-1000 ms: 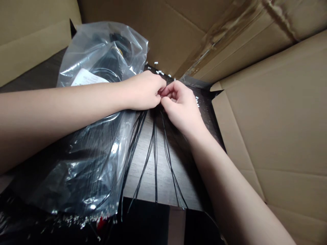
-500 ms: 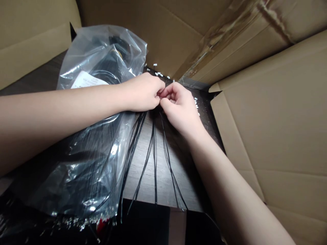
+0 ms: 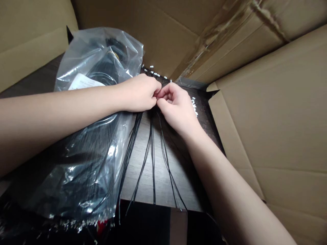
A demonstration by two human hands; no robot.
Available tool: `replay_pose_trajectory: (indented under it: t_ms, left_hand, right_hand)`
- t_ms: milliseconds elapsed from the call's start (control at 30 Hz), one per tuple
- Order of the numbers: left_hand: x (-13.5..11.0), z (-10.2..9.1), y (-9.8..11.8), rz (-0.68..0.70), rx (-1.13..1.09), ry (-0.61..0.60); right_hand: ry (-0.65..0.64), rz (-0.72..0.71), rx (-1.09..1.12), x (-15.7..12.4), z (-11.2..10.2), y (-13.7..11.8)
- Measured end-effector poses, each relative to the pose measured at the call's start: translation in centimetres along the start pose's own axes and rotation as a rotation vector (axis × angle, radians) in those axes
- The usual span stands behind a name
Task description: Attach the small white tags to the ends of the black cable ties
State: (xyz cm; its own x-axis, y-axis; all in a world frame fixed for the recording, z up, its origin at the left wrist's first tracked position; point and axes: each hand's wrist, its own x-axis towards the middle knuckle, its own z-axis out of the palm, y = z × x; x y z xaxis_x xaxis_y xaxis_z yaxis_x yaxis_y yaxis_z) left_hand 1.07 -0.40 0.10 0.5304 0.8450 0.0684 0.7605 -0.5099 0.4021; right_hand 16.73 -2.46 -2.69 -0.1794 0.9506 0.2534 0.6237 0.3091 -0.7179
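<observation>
Several thin black wires [image 3: 152, 160] with small white tips [image 3: 154, 73] lie spread across a dark wooden tabletop [image 3: 143, 183]. My left hand [image 3: 139, 93] is closed in a pinch over the wires near their far ends. My right hand [image 3: 176, 107] is closed too, its fingertips meeting the left hand's at the same spot on the wires. What exactly sits between the fingertips is hidden. The wires fan out from under both hands toward the table's near edge.
A clear plastic bag [image 3: 84, 136] holding black cables and a white label lies on the left, under my left forearm. Brown cardboard box flaps [image 3: 276, 112] rise at the right and back, another cardboard panel [image 3: 28, 41] at the left. More white tips [image 3: 194, 103] lie right of my right hand.
Both hands stay pinched together on the wires and have drifted slightly left with the view. Nothing was let go or picked up.
</observation>
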Motion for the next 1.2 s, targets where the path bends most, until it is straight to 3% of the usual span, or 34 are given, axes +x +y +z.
replay_pose_trajectory:
  t_ms: [333,767,1200]
  left_hand:
    - [0.1,0.2,-0.1,0.026,-0.105,0.066]
    - [0.3,-0.3,0.1,-0.116,-0.3,0.093]
    - [0.4,-0.5,0.0,-0.149,-0.306,0.053]
  right_hand:
    - [0.077,0.026,0.11,0.4,-0.5,0.4]
    - [0.0,0.221,0.342,0.8,-0.9,-0.1]
    - [-0.041,0.256,0.417,0.8,-1.1,-0.4]
